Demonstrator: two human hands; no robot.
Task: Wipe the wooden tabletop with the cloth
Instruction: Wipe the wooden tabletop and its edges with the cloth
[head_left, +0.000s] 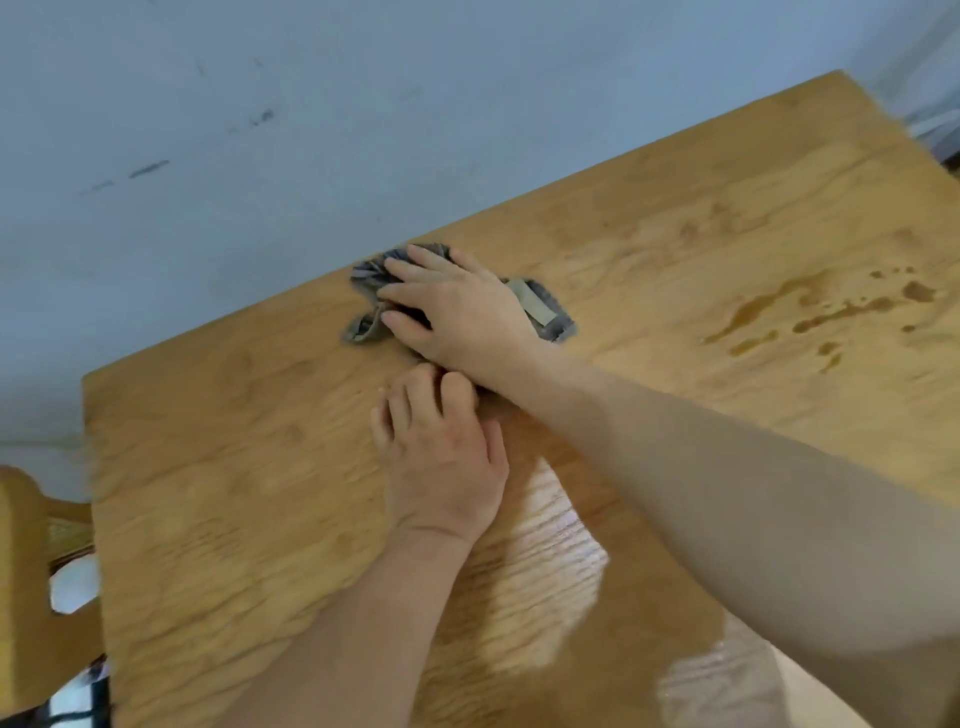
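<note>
— Near the far edge of the light brown wooden counter (249, 493), what is that lump?

— That is the crumpled grey and tan cloth (540, 310). It lies flat on the wood, close to the pale blue wall (260, 130).

— Who is touching it?

— The right hand (460, 312) is. It lies on top of the cloth with its fingers spread out, pressing it down onto the counter. The grip is not clenched around the cloth. The palm just pushes on it. Bits of cloth stick out past the fingers and by the wrist.

— And the other hand?

— The left hand (441, 457) sits just in front of the right one, on the bare wood. Its fingers are bent and its fingertips are right up against the right hand. I cannot tell if it pinches any cloth there, because the right hand hides that spot.

— What are those dark spots on the right?

— Those are brown wet splotches (810, 317) on the wood, well apart from the cloth.

— And the shiny part near us?

— That is a pale bright patch (545, 582) where light bounces off the counter.

— Anything at the left?

— Part of a yellow wooden chair (21, 597) stands beside the counter's left edge.
</note>
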